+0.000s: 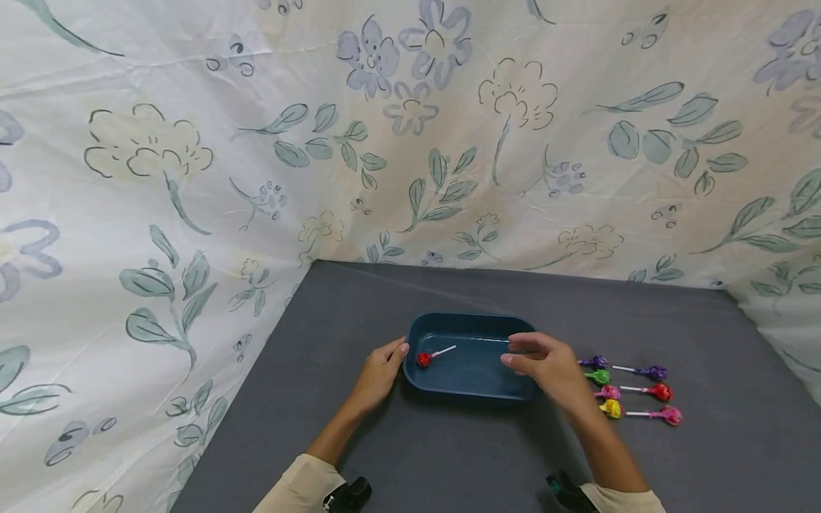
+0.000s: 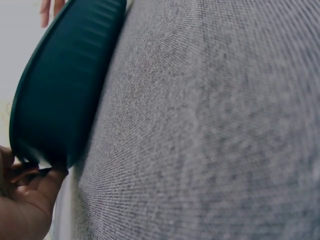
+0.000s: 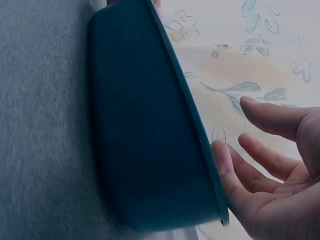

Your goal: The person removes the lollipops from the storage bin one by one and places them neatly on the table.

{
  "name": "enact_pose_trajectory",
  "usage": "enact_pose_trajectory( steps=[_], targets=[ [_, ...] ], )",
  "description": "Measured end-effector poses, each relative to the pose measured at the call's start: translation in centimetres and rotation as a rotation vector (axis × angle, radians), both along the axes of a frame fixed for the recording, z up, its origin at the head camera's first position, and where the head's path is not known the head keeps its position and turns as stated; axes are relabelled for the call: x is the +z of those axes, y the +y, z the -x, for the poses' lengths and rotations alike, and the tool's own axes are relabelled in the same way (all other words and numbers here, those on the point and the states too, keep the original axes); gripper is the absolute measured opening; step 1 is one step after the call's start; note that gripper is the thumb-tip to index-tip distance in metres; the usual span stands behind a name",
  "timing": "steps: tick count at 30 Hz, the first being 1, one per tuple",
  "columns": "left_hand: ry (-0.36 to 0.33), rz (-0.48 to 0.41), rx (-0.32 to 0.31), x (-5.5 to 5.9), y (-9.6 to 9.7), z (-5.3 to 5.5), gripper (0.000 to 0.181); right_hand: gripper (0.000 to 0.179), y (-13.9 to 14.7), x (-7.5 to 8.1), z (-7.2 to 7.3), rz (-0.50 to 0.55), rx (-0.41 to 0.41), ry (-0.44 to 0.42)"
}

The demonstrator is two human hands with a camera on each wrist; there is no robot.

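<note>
A dark blue-green tray (image 1: 474, 390) rests on the grey cloth, and a red lollipop (image 1: 424, 360) with a white stick lies inside near its left end. My left hand (image 1: 378, 374) grips the tray's left end, thumb near the rim; in the left wrist view its fingers (image 2: 52, 182) press against the end wall. Over the tray's right end is my right hand (image 1: 545, 363), fingers loosely bent. The right wrist view shows its thumb and fingers apart beside the rim, holding nothing. Whether a fingertip touches the rim I cannot tell.
Right of the tray lie several wrapped lollipops in two columns: purple (image 1: 656, 372), red (image 1: 662, 392) and pink (image 1: 670, 415) outermost, with green (image 1: 599, 377) and yellow (image 1: 611, 408) ones closer, partly behind my right hand. Flower-patterned fabric (image 1: 436, 178) hangs around the grey surface (image 1: 449, 456).
</note>
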State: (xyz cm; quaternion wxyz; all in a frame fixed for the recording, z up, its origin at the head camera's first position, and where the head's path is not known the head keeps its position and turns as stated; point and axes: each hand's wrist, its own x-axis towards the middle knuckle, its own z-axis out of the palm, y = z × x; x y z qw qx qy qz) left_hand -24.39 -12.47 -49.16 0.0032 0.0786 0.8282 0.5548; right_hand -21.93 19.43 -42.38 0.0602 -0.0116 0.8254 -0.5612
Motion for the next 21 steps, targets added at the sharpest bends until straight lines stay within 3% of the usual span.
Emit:
enact_pose_trajectory(
  steps=[21],
  targets=[
    [-0.006,-0.020,-0.004,0.3,0.2,-0.2,0.048,0.049,-4.1,-0.8,1.3,0.040,0.063,0.000]
  ],
)
